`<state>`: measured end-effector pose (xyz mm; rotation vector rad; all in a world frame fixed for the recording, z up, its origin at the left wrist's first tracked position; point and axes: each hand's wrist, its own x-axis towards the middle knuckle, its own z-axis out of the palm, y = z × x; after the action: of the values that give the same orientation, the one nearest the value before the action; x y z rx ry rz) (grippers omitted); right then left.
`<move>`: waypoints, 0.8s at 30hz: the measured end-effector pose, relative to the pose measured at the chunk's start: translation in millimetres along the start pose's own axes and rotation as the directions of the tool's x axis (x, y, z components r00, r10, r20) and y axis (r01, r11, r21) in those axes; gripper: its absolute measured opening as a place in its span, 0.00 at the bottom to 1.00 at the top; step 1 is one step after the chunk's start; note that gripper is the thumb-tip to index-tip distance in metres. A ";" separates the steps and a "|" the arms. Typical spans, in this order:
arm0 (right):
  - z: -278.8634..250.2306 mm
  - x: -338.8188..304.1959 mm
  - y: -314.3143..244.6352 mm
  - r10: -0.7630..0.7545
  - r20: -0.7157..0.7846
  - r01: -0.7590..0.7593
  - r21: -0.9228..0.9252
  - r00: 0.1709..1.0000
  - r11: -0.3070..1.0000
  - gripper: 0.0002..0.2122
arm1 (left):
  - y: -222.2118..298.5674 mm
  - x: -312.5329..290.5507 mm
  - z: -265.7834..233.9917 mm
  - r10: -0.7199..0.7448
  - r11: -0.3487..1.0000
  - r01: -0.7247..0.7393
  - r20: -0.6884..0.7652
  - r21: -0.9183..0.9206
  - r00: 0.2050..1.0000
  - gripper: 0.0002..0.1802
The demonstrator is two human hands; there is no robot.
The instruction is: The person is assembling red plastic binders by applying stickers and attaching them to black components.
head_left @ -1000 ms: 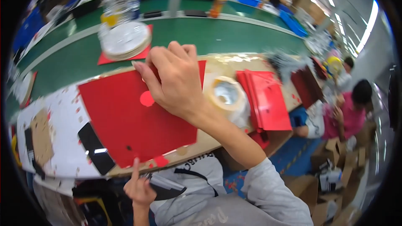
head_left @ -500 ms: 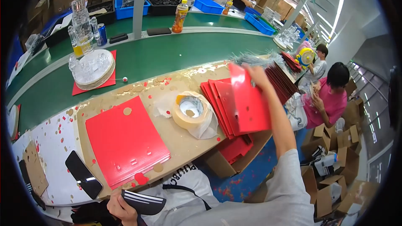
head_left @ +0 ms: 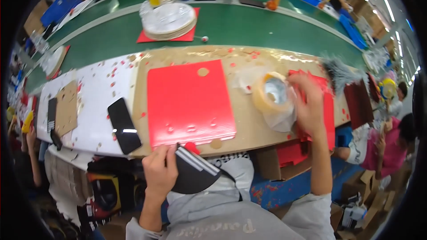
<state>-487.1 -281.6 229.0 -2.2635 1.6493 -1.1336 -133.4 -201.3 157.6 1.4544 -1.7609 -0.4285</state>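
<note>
1. Holds the left hand (head_left: 160, 169) low, in front of the torso (head_left: 213, 222).
2. Curls the left fingers (head_left: 158, 153) inward, with thumb and fingertips close together; too small to tell any contact.
3. Raises the left forearm (head_left: 153, 206) steeply from the lower edge, bare below the elbow, with little bend at the wrist.
4. Reaches farther out with the right hand (head_left: 308, 102), well over to the right.
5. Points the right fingers (head_left: 297, 80) toward the upper left; too blurred to tell their grip.
6. Extends the bare right forearm (head_left: 321, 164) nearly upright, longer in view than the left.
7. Spaces both hands well apart.
</note>
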 end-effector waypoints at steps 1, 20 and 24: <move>17.9 -12.7 -40.3 -0.136 0.111 0.119 0.148 0.985 0.982 0.10 | 2.8 1.3 0.2 -0.001 1.000 0.001 0.007 -0.003 1.000 0.04; 99.8 -102.2 -99.9 -0.204 0.507 -0.050 0.442 0.837 0.895 0.11 | 8.5 6.0 5.1 -0.065 0.991 0.042 0.176 0.130 0.982 0.12; 95.8 -90.1 -102.3 -0.138 0.650 -0.222 0.439 0.747 0.871 0.09 | 11.7 8.8 3.4 -0.040 0.993 0.015 0.212 0.120 0.977 0.11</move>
<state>-359.7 -193.8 167.2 -1.9269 0.9699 -0.5157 -143.9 -207.0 166.7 1.5645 -1.9663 -0.5197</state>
